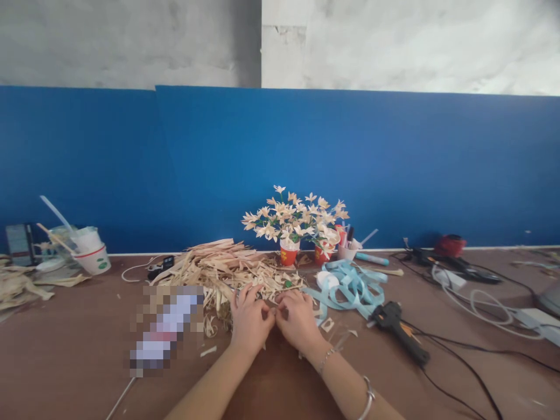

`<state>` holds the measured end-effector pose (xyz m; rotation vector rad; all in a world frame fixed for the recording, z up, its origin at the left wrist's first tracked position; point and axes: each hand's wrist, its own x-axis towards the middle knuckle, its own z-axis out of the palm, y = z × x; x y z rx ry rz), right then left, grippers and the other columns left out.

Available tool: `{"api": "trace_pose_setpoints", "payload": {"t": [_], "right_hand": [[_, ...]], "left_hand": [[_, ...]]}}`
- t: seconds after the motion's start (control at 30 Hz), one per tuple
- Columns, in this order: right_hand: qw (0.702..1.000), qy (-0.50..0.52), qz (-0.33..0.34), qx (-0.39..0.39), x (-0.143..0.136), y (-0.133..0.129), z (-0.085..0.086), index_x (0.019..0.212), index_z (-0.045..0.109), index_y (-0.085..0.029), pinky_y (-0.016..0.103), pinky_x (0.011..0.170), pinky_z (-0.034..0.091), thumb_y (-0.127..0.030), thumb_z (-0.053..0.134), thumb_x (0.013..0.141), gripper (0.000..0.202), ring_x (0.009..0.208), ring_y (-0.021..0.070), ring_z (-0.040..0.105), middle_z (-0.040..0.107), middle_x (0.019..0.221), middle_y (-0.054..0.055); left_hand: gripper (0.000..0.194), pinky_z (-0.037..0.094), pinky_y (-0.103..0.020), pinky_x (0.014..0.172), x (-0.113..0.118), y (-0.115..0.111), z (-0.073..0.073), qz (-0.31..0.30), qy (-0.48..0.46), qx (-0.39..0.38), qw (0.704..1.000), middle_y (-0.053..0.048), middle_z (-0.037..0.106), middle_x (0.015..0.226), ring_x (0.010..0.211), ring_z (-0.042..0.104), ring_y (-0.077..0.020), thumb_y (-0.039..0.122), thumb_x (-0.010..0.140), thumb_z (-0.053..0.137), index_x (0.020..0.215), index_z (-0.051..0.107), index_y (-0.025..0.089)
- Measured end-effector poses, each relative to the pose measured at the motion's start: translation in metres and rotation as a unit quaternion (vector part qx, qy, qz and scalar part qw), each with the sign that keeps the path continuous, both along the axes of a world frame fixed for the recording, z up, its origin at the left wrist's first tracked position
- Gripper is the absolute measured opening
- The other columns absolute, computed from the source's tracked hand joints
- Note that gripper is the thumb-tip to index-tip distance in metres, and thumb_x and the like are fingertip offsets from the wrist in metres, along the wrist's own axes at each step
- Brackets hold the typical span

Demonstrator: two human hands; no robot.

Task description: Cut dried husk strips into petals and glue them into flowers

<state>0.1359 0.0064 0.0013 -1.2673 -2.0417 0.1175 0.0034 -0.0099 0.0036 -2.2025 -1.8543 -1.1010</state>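
Note:
My left hand (251,321) and my right hand (297,318) meet over the brown table, thumbs and forefingers pinched close together. Whatever lies between the fingertips is too small to make out. Right behind the hands spreads a heap of dry, pale husk strips (227,265). Past the heap, handmade cream flowers (280,216) on green stems stand in a red-and-white cup (289,254), with a second such cup (322,254) beside it. A tangle of light blue ribbon (350,286) lies just right of my right hand.
A black glue gun (400,332) with its cable lies to the right, near white cords (476,306) and a red object (450,245). A blurred-out phone-like item (166,332) is on the left. Further left stands a white cup (93,259). A blue partition (394,169) closes off the back.

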Motion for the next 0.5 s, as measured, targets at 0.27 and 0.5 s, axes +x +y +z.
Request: {"api": "trace_pose_setpoints", "payload": {"t": [0.27,0.5], "right_hand": [[0.998,-0.036,-0.041,-0.011,0.003,0.002,0.0,0.063,0.058,-0.018,0.032,0.072,0.026,-0.009,0.054,0.075,0.016,0.085,0.0191,0.052,0.064,0.083,0.001],[0.996,-0.09,-0.016,-0.006,0.007,0.004,-0.002,0.068,0.064,-0.021,0.033,0.07,0.027,-0.01,0.052,0.079,0.02,0.088,0.0208,0.05,0.064,0.086,0.004]], "left_hand": [[0.018,0.029,-0.055,0.096,-0.025,0.007,0.007,0.05,0.01,0.013,0.999,-0.007,0.061,0.111,0.116,0.041,-0.031,0.015,0.069,0.057,0.052,0.059,0.021],[0.017,0.03,-0.053,0.098,-0.042,0.004,0.016,-0.091,0.075,-0.055,0.991,-0.007,0.056,0.118,0.119,0.038,-0.0312,0.007,0.062,0.059,0.063,0.065,0.023]]}}
